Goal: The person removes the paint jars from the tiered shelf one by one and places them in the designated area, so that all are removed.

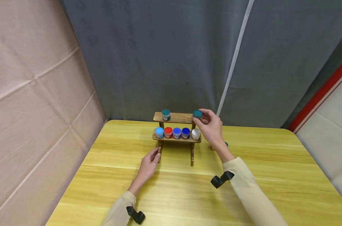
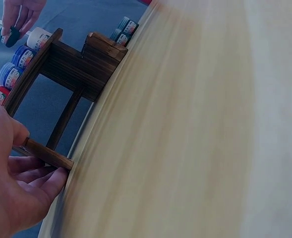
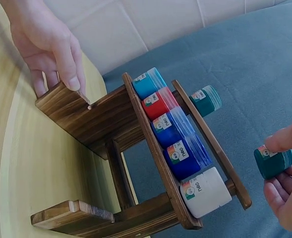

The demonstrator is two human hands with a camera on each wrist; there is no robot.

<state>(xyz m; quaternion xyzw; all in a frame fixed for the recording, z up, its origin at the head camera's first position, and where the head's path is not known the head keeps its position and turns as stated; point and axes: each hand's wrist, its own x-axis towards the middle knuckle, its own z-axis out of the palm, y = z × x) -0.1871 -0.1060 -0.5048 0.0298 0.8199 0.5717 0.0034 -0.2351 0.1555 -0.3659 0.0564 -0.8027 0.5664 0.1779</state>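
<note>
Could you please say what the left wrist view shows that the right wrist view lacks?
Left wrist only: two jars beyond the rack.

Right wrist only: the light blue jar and the green jar on the top shelf.

Both: the rack, left hand gripping its foot, right hand holding another green jar, white jar, red jar and two blue jars.

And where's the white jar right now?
In the head view, the white jar stands at the right end of the lower shelf, next to the dark blue jar.
</note>
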